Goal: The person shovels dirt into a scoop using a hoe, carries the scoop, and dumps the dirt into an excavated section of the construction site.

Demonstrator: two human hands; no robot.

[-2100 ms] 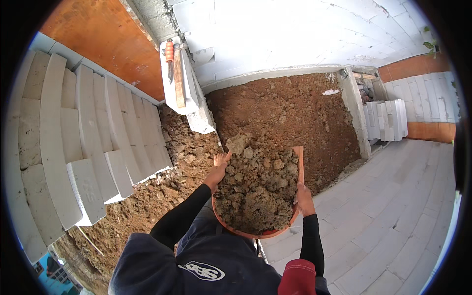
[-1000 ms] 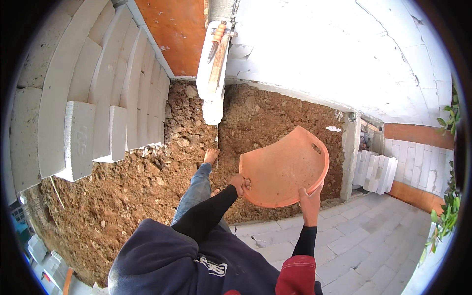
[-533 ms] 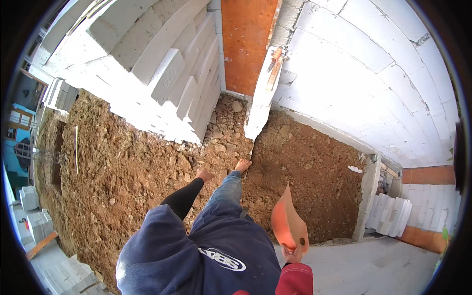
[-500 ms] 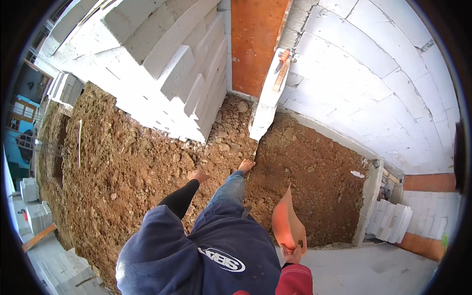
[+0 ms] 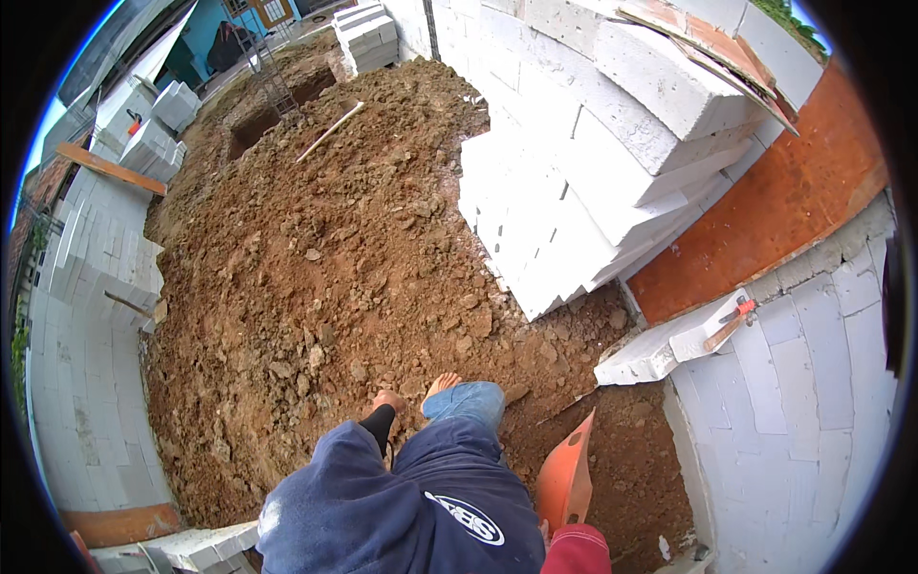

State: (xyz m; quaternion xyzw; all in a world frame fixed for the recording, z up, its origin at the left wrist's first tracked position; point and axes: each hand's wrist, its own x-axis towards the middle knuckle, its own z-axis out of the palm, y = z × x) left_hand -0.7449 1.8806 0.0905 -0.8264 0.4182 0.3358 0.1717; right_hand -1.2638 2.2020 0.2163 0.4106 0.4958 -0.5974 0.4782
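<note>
My left hand (image 5: 387,400), at the end of a black sleeve, hangs over the broken soil beside my bare foot (image 5: 442,384). Nothing shows in it, and its fingers look loosely apart, though they appear small. At the lower right, my right hand (image 5: 546,532) is closed on the near end of a curved orange plastic scoop-like piece (image 5: 562,478). A hole shows near the piece's pointed far end. Most of that hand is hidden by the piece and the red sleeve. Blue jeans cover the leg above the foot.
Brown lumpy soil (image 5: 316,287) spreads ahead, with a pale stick (image 5: 330,130) on it. White blocks (image 5: 564,191) are stacked right of it. A hammer-like tool with an orange grip (image 5: 732,323) lies on a low white block wall (image 5: 643,359). A pit (image 5: 253,129) lies far left.
My view has swung left, so the block stack and low wall now sit further right. The orange piece stays in my right hand, lower in view. My foot has moved closer to my left hand.
</note>
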